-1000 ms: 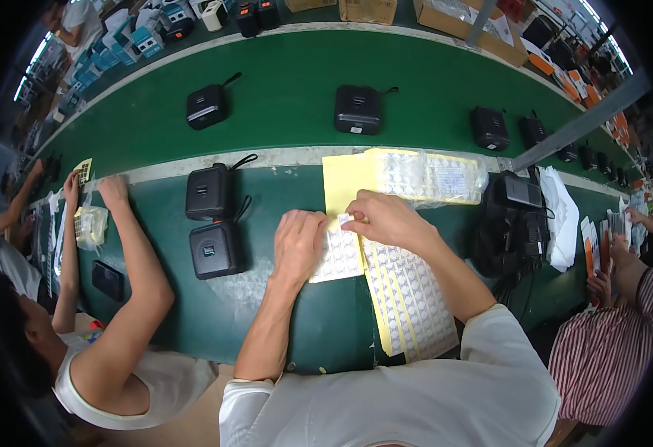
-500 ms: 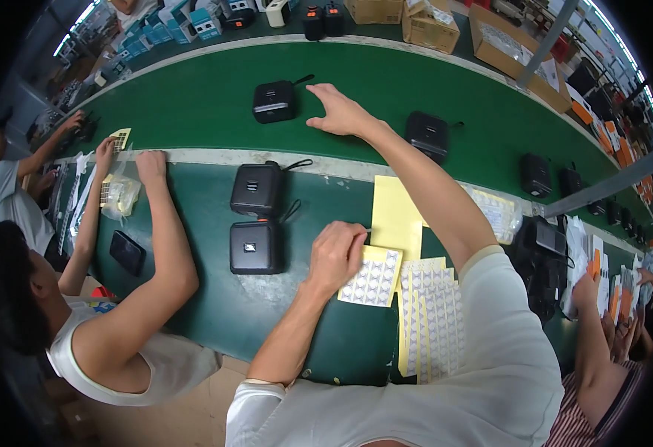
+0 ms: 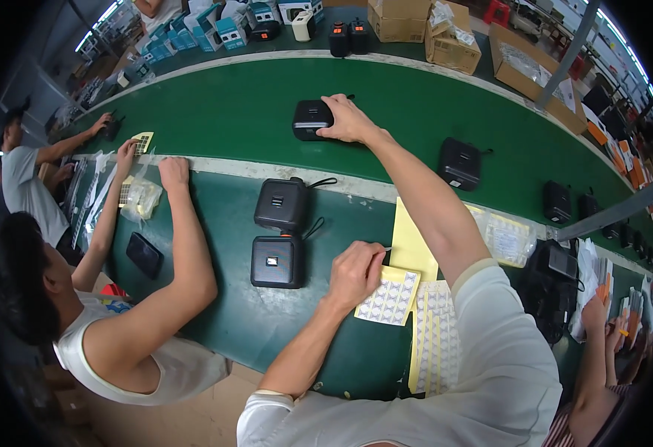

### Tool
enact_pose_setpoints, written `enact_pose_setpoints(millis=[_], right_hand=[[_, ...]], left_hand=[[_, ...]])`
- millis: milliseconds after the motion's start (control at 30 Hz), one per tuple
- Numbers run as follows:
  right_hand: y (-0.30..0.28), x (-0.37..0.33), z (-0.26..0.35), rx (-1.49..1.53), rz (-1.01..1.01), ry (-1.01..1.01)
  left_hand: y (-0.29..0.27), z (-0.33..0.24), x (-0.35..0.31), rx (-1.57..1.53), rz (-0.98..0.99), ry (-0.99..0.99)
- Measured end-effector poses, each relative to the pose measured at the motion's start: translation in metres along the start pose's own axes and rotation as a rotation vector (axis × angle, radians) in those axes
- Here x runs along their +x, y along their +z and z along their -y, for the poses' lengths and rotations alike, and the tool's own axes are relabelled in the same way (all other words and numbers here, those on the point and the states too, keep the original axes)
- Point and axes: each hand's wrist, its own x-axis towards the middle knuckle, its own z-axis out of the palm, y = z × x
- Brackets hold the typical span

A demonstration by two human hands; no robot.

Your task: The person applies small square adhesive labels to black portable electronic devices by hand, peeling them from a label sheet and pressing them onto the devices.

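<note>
My right hand reaches over the green conveyor belt and grips the right end of a black boxy device, thumb at the near side, fingers on top. My left hand is closed at the upper left of a small sticker sheet; a small thin piece pokes out by its fingertips, too small to name. More sticker sheets overlap beside it, below a plain yellow sheet. Left of my left hand, two similar black devices with wrist straps, a rear one and a front one, stand on the green table.
More black devices ride the belt, one device to the right of my forearm. A co-worker sits at left near a phone. A grey metal post slants at right, beside a black bag. Cartons stand beyond the belt.
My right hand, open and apart from the device before, has closed on its right end. Devices on the belt have moved slightly rightward. The whole view has shifted; my left hand stays by the sheet.
</note>
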Motion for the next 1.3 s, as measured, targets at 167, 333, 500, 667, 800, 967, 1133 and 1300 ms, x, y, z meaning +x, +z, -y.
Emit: enact_pose_setpoints(millis=[167, 333, 500, 667, 800, 967, 1133, 1300], right_hand=[[-0.041, -0.040, -0.014, 0.168, 0.019, 0.144], [-0.069, -0.078, -0.045, 0.351, 0.073, 0.199], [-0.063, -0.089, -0.052, 0.355, 0.034, 0.155], [-0.065, -0.098, -0.060, 0.317, -0.027, 0.217], [-0.080, -0.109, -0.040, 0.355, -0.002, 0.217], [-0.082, -0.118, -0.046, 0.312, -0.061, 0.221], [-0.083, -0.124, -0.053, 0.288, -0.067, 0.239], [-0.080, -0.127, -0.052, 0.273, -0.059, 0.206]], left_hand=[[0.010, 0.002, 0.004, -0.220, -0.052, -0.321], [0.019, 0.029, 0.086, -0.678, -0.114, -0.623], [0.031, 0.067, 0.125, -0.553, -0.213, -0.691], [0.044, 0.079, 0.133, -0.480, -0.268, -0.712], [0.047, 0.084, 0.135, -0.463, -0.261, -0.723], [0.063, 0.084, 0.136, -0.429, -0.286, -0.715], [0.073, 0.078, 0.134, -0.382, -0.307, -0.707], [0.075, 0.080, 0.128, 0.035, -0.379, -0.569]])
